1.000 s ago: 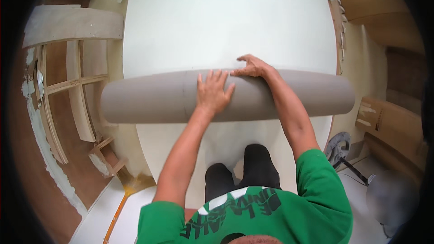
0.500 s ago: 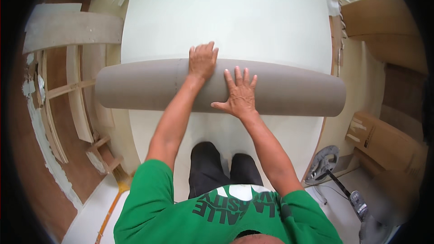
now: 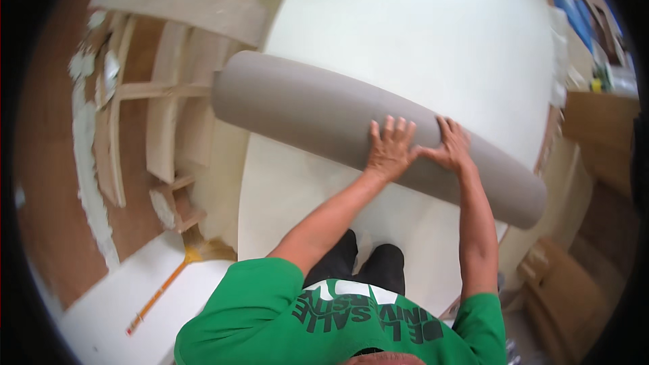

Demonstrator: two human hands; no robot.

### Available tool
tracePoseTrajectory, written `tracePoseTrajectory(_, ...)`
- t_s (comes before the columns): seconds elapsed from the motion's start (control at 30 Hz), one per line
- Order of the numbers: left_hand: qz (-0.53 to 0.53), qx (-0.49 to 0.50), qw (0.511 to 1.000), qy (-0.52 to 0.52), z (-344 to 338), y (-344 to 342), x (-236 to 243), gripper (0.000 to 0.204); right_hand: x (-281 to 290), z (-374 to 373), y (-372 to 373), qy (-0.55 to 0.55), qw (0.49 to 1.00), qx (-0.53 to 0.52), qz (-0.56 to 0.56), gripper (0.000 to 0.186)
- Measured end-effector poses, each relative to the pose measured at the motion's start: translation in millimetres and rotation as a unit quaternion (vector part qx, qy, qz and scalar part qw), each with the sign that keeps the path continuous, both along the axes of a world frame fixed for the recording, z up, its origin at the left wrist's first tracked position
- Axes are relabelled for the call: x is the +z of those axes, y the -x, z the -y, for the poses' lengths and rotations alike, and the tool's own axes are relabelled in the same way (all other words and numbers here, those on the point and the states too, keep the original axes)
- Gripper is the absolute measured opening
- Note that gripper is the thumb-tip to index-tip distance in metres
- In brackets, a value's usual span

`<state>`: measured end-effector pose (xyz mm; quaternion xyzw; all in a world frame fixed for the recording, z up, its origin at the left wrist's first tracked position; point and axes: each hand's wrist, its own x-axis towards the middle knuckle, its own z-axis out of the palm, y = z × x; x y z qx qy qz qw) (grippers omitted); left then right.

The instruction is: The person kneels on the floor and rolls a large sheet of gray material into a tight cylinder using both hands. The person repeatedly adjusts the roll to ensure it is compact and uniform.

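Your left hand (image 3: pixel 390 149) and right hand (image 3: pixel 449 147) lie side by side, fingers spread flat, pressing on the grey roll (image 3: pixel 318 118). The roll lies slantwise across the white sheet (image 3: pixel 433 34), gripped by neither hand.

Brown cardboard boxes (image 3: pixel 564 297) at lower right, on the floor, flattened or open. More brown cardboard (image 3: pixel 602 135) at right edge. Blue flat packages (image 3: pixel 574 13) top right, blurred. No screens or signs.
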<state>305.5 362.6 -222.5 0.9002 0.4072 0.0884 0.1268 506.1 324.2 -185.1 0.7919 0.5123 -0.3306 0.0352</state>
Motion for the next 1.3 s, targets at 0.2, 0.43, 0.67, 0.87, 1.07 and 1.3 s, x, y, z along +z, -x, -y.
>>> tracePoseTrajectory(0.2, -0.001, -0.014, 1.000, -0.012, 2.3, 30.3, 10.7, 0.058, 4.2, 2.9, 23.4, -0.002, 1.000, -0.003, 0.006, 0.125)
tracePoseTrajectory(0.43, -0.045, -0.043, 0.995, -0.076, -33.1, -14.5, 23.1, 0.033, -23.7, 11.7, -5.5, -0.074, 0.997, 0.001, -0.037, 0.116)
tracePoseTrajectory(0.67, -0.147, 0.012, 0.989, 0.013, -19.3, -10.7, -8.6, 0.059, -4.8, 13.5, -8.6, -0.056, 0.997, -0.021, -0.046, 0.117)
tracePoseTrajectory(0.87, -0.160, 0.002, 0.987, 0.001, -35.5, -23.6, -13.8, 0.060, -28.2, 24.3, -28.2, -0.110, 0.988, -0.062, -0.089, 0.097)
tracePoseTrajectory(1.07, -0.149, 0.001, 0.989, 0.011, -38.4, -23.2, -7.3, 0.059, -28.3, 48.2, -23.3, -0.153, 0.984, -0.063, 0.065, 0.080)
tracePoseTrajectory(1.3, -0.173, 0.010, 0.976, 0.128, -98.9, -99.8, -1.0, 0.058, -46.6, -16.6, -91.4, -0.054, 0.996, -0.072, 0.009, 0.072)
